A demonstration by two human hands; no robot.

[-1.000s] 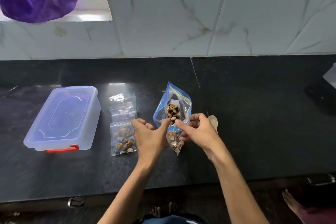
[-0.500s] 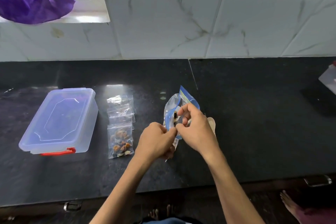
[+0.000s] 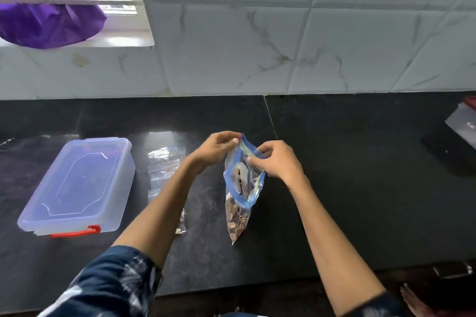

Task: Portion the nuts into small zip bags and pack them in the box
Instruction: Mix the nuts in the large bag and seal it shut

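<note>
large zip bag (image 3: 243, 183): lifted off the black counter (image 3: 360, 201) since a second ago, when it sat lower with its mouth spread wide over the nuts; now hanging upright, blue zip rim pulled taut between both hands, mixed nuts (image 3: 238, 221) settled in the lower corner. mouth only partly closed, a gap showing along the rim.
left hand (image 3: 219, 147): fingertips pinching the far top corner of the rim.
right hand (image 3: 277, 162): fingers curled, pinching the rim nearer the middle; half a second ago both hands bunched low over the bag.
small zip bags (image 3: 164, 170): flat on the counter between box and large bag, partly hidden by the left forearm; a few nuts visible at the near end.
box (image 3: 77, 185): clear, lid on, red latch at front, left on the counter, unmoved.
reading: stock bag likely being resealed or reset; portioning only partly done, nothing packed into the box yet.
</note>
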